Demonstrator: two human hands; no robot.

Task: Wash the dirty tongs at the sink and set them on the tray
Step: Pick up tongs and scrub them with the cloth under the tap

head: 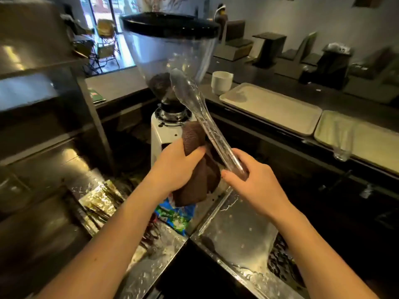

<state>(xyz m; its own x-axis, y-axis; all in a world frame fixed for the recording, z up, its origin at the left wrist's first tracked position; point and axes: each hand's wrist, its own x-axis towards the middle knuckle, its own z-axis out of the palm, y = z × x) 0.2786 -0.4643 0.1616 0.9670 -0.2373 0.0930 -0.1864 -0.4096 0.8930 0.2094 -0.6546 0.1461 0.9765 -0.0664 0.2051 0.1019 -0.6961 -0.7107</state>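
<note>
Clear plastic tongs (194, 104) point up and away, their tips in front of the coffee grinder. My right hand (254, 182) grips them at the hinge end. A brown cloth (198, 169) is bunched in my left hand (174, 167), right beside the tongs' lower shaft; whether cloth and tongs touch is unclear. Both hands hover above the wet steel counter, left of the sink (280, 264). A beige tray (272, 106) lies on the dark counter at the right, beyond the tongs.
A coffee grinder (170, 61) with a clear hopper stands right behind the tongs. A white cup (221, 82) sits by the tray's far corner. A second tray (367, 139) with a folded cloth lies further right. Packets (177, 216) lie on the wet counter below my left hand.
</note>
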